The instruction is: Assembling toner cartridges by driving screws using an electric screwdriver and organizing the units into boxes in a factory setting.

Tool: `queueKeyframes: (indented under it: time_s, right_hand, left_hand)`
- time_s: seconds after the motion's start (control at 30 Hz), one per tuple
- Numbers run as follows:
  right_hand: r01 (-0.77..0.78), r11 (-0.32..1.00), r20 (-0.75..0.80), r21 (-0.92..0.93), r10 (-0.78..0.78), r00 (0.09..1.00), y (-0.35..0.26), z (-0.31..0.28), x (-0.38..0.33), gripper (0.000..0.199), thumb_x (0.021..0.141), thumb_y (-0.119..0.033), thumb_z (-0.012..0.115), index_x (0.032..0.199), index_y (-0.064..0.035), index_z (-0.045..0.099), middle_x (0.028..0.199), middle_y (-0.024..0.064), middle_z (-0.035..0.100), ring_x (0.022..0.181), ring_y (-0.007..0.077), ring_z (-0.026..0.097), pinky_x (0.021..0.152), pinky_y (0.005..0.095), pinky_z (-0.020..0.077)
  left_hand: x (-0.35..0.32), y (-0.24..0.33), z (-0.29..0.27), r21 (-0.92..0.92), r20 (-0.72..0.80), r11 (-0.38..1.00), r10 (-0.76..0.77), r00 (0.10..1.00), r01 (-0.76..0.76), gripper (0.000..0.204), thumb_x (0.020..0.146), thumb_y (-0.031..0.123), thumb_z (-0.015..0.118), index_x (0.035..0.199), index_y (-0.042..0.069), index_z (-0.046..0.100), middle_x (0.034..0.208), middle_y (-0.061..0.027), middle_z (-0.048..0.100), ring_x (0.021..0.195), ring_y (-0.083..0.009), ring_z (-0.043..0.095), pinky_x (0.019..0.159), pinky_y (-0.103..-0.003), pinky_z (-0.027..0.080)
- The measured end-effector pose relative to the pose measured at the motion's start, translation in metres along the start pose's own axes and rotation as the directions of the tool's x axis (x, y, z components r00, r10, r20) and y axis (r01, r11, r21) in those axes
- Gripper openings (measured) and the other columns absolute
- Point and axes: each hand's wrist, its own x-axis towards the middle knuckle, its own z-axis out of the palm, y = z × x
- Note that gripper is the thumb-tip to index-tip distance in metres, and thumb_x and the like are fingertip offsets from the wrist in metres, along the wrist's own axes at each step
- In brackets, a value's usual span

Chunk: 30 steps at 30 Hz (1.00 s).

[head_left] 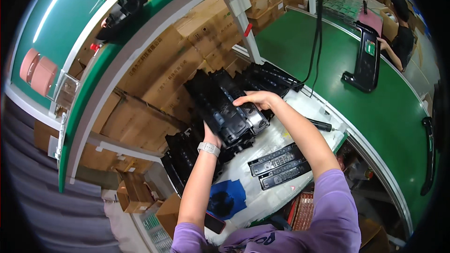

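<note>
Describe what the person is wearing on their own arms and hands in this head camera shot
Both forearms are bare and so are the hands, with no gloves. The left hand has a pale, whitish watch band around the wrist. The right hand shows nothing on its wrist. Short lilac-purple sleeves cover the upper arms and shoulders.

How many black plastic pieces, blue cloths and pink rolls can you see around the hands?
Big black plastic part held by left hand and right hand: 1
Flat black panels on the table: 2
Blue cloth: 1
Pink rolls: 2
Total: 6
</note>
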Motion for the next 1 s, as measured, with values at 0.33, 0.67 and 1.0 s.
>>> queueKeyframes:
  time_s: [0.33, 0.67, 1.0]
  right_hand:
    - [-0.125, 0.943, -0.110, -0.307, 0.095, 0.989, -0.049, -0.020, 0.016, 0.079, 0.065, -0.034, 0.077, 0.131, -0.0107, 0.039, 0.098, 0.0106, 0.064, 0.071, 0.0181, 0.066, 0.050, 0.0310, 0.0546]
    - [-0.255, 0.786, -0.312, -0.563, 0.084, 0.946, -0.054, -0.030, 0.024, 0.121, 0.053, -0.043, 0.078, 0.147, -0.0111, 0.010, 0.119, 0.0153, 0.055, 0.091, 0.0209, 0.059, 0.068, 0.0368, 0.0473]
    - [-0.227, 0.795, -0.308, -0.563, 0.053, 0.950, -0.062, -0.070, 0.028, 0.102, 0.051, -0.026, 0.080, 0.136, 0.0059, 0.033, 0.118, 0.0193, 0.055, 0.096, 0.0254, 0.059, 0.079, 0.0357, 0.0503]
  left_hand:
    - [0.022, -0.025, 0.005, 0.086, -0.318, 0.993, 0.106, 0.942, -0.083, 0.054, 0.094, 0.045, 0.042, 0.133, 0.008, 0.038, 0.128, -0.0068, 0.049, 0.117, -0.0206, 0.047, 0.098, -0.033, 0.040]
    - [0.046, -0.052, 0.003, 0.730, -0.574, 0.680, 0.560, 0.598, 0.064, 0.068, 0.092, 0.054, 0.035, 0.133, -0.001, 0.035, 0.140, -0.0256, 0.025, 0.123, -0.0415, 0.022, 0.105, -0.048, 0.018]
    - [0.079, -0.015, 0.007, 0.877, -0.435, 0.454, 0.611, 0.662, 0.157, 0.071, 0.090, 0.058, 0.038, 0.128, -0.002, 0.040, 0.143, -0.0251, 0.019, 0.131, -0.0392, 0.014, 0.102, -0.053, 0.023]
